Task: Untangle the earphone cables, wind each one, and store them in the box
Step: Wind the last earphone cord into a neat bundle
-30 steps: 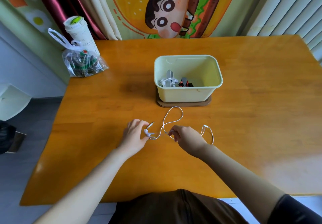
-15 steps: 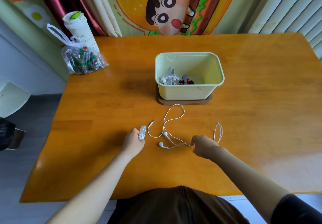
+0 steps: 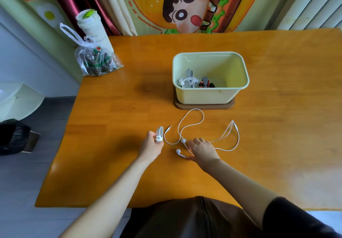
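Head view, left hand (image 3: 151, 146): fingers curled tight around the lower end of a white cable winder (image 3: 160, 133), which sticks up out of the fist.
Right hand (image 3: 203, 150): fingers bent down and closed over the white earphone cable (image 3: 192, 120), knuckles up, thumb tip on the wood.
Earbuds (image 3: 183, 141): two, lying on the table just left of the right fingertips, one nearer the person than the other.
Jack plug (image 3: 168, 128): on the wood just beside the winder, not touching it.
Cable run: one loop reaches up to the box's base; another strand right of the hand is blurred.
Box (image 3: 211, 97): pale yellow, open, standing on a brown tray (image 3: 203, 106) beyond the hands; already-wound earphones (image 3: 189, 81) lie inside at its left.
Table (image 3: 111, 108): orange wood.
Far left corner: clear plastic bag (image 3: 96, 62) with a paper cup (image 3: 93, 27) just behind it.
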